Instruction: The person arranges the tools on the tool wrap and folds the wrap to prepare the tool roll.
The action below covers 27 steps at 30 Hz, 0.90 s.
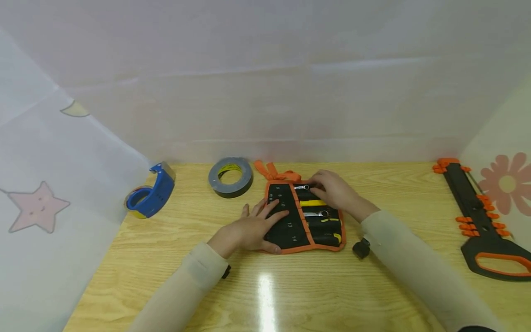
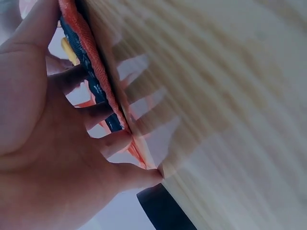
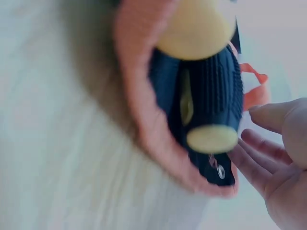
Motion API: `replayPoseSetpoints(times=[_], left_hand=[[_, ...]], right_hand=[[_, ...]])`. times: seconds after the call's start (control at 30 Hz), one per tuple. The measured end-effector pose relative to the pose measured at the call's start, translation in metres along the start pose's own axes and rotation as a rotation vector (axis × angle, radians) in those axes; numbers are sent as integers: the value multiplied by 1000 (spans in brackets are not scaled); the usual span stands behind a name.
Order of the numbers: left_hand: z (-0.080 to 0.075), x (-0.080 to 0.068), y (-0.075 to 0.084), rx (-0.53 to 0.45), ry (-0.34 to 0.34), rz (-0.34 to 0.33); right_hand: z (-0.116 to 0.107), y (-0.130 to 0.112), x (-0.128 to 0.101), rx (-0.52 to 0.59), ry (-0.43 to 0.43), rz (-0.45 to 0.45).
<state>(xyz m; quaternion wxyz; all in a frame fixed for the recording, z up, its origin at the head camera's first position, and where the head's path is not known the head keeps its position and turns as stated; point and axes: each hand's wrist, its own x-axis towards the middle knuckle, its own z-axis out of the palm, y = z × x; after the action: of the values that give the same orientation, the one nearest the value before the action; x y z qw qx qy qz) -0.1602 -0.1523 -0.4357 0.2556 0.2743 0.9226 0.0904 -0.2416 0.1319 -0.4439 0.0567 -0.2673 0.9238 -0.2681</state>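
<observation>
Grey tape roll point(image 1: 230, 177) just beyond orange-edged tool pouch point(image 1: 290, 226).

The head view looks forward and down from above the person's chest, taking in the whole wooden table point(image 1: 166, 258) up to the pale backdrop, with both forearms reaching away from the lens. The left wrist view sits very close under the left hand point(image 2: 43, 143), tilted so the tabletop runs steeply across the picture, looking along the fingers at the orange-edged tool roll point(image 2: 98, 93). The right wrist view is nearer still, almost against the tool roll's end, blurred, with the right hand point(image 3: 283, 163) at its lower right. All three views share the tool roll point(image 1: 304, 216).
</observation>
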Motion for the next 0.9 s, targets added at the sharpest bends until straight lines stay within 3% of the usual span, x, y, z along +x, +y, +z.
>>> replayPoseSetpoints(times=[0.33,0.6,0.73,0.9], left_hand=[[4,-18,-6,18,103,94],[10,-30,-5,66,196,192],[14,-32,-4,114,238,236],[15,-33,-1,150,265,282]], right_hand=[[-15,6,-65,29,48,-42],[-4,-1,-118,61,114,-119],[5,-6,-133,66,120,-139],[14,-11,-141,30,60,-114]])
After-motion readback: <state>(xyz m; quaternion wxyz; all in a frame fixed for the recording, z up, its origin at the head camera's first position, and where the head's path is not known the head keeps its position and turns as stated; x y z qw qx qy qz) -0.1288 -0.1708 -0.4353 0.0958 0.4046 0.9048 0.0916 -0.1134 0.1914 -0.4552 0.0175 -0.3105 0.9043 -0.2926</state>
